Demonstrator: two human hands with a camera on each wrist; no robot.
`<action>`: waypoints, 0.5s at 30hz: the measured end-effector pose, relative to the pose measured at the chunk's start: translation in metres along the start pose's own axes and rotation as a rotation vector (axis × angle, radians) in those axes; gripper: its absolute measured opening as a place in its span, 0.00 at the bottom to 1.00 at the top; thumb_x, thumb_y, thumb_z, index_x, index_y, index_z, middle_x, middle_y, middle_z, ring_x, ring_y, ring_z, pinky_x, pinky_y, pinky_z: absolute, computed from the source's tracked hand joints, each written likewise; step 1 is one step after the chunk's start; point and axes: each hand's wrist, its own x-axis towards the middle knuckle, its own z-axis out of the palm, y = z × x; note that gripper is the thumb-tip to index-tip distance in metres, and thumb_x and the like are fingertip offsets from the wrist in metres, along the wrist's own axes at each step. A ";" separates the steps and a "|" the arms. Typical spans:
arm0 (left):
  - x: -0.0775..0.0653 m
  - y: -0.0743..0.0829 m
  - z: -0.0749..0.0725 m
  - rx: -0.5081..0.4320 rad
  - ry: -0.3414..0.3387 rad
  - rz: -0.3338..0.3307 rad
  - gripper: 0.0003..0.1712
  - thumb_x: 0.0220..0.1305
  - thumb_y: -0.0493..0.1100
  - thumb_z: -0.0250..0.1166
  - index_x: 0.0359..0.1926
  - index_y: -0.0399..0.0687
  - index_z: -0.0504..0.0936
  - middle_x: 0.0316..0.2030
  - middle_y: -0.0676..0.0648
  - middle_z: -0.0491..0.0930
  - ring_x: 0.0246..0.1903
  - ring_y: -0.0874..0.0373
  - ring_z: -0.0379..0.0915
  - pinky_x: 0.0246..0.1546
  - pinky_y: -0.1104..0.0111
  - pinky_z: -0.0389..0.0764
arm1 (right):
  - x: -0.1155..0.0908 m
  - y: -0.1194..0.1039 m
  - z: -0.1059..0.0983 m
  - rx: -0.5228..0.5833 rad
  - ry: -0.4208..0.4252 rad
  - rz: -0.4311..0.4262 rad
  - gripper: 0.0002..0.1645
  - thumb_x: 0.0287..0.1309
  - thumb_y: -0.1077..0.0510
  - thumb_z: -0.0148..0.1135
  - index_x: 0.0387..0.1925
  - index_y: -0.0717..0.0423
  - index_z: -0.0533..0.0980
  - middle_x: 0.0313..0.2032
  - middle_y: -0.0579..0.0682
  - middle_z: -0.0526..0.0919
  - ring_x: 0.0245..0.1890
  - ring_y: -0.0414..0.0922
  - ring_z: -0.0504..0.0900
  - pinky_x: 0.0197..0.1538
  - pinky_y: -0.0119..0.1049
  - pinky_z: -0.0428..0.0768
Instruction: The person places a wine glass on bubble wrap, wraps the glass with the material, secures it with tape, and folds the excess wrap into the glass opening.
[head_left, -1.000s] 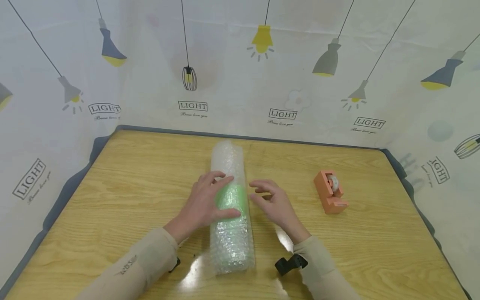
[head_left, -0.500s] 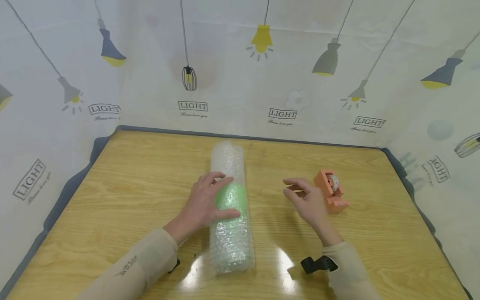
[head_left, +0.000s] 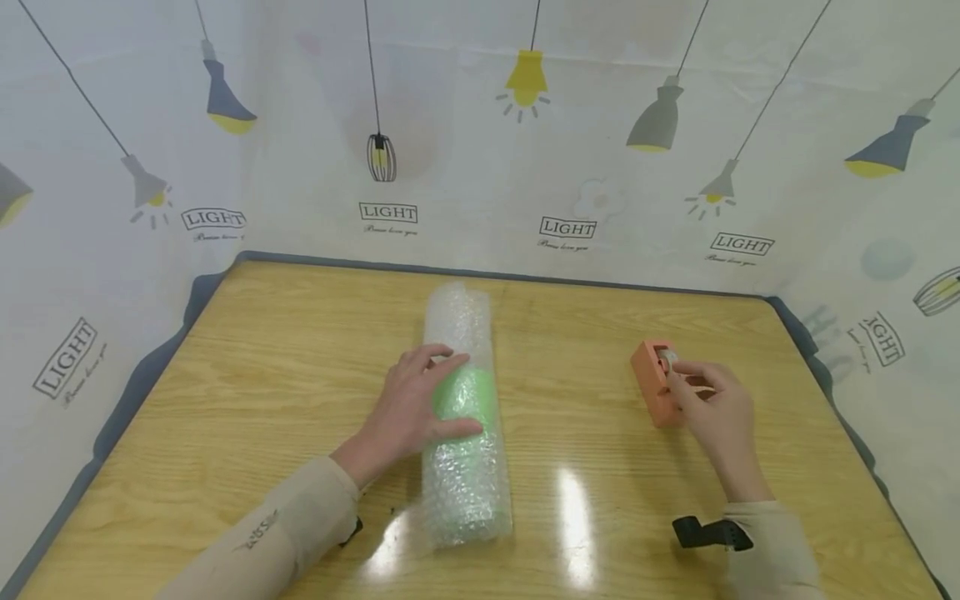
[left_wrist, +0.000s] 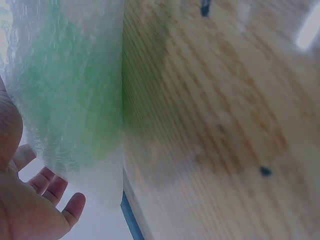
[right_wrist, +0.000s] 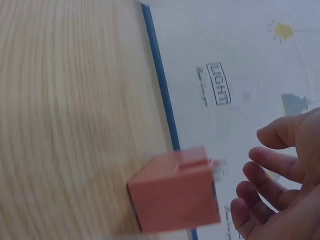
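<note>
- Here's the bubble-wrapped roll (head_left: 467, 458), lying on the worktop (head_left: 262, 350) along the twelve-to-six line, a green patch (head_left: 480, 390) showing through its middle.
- Left hand (head_left: 405, 408) comes over it from nine o'clock, fingers (left_wrist: 55, 189) relaxed and spread, resting rather than clenching: a sound anchor, and light pressure should do, since squeezing could crush the bubbles.
- Over at three o'clock, well apart from the roll, there's the orange tape dispenser (head_left: 649, 385), with the right hand (head_left: 716, 417) at its four o'clock side.
- Right fingers loosely bent, a gap between thumb and forefinger in the wrist view; whether one touches the tape roll (head_left: 666, 358), I can't tell.
- This looks like a reach for tape: best to pinch only the free end, carefully, as the hand hides the dispenser's front.
- Nothing visibly braces that dispenser, so a smooth, low pull; a jerk could slide or tip it.
- Left hand's job: stay put, or the wrap might spring loose.
</note>
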 end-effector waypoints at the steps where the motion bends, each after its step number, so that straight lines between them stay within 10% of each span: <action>1: 0.000 0.000 0.000 0.000 -0.001 -0.001 0.57 0.46 0.66 0.81 0.74 0.51 0.71 0.69 0.43 0.67 0.61 0.46 0.68 0.69 0.45 0.64 | 0.001 0.004 -0.003 -0.014 0.002 0.018 0.16 0.70 0.56 0.63 0.51 0.64 0.84 0.50 0.59 0.82 0.38 0.23 0.74 0.37 0.15 0.74; 6: 0.001 0.000 0.000 0.012 -0.008 0.000 0.57 0.46 0.67 0.81 0.74 0.51 0.71 0.69 0.43 0.67 0.62 0.46 0.68 0.71 0.43 0.63 | 0.001 0.019 -0.015 -0.102 -0.005 0.056 0.17 0.71 0.55 0.63 0.51 0.65 0.83 0.53 0.62 0.81 0.38 0.22 0.72 0.37 0.12 0.71; 10: 0.001 0.000 0.000 0.024 -0.010 0.001 0.57 0.46 0.67 0.80 0.74 0.51 0.71 0.69 0.43 0.68 0.61 0.46 0.68 0.70 0.43 0.64 | 0.000 0.024 -0.019 -0.172 -0.021 0.047 0.18 0.71 0.54 0.63 0.49 0.67 0.83 0.52 0.65 0.81 0.43 0.43 0.81 0.37 0.12 0.69; 15: 0.002 0.000 0.000 0.024 -0.008 0.004 0.56 0.46 0.67 0.81 0.74 0.51 0.72 0.69 0.43 0.68 0.61 0.46 0.68 0.69 0.44 0.66 | -0.001 0.026 -0.021 -0.251 -0.123 0.060 0.24 0.71 0.48 0.64 0.49 0.68 0.82 0.54 0.69 0.78 0.49 0.66 0.81 0.42 0.39 0.84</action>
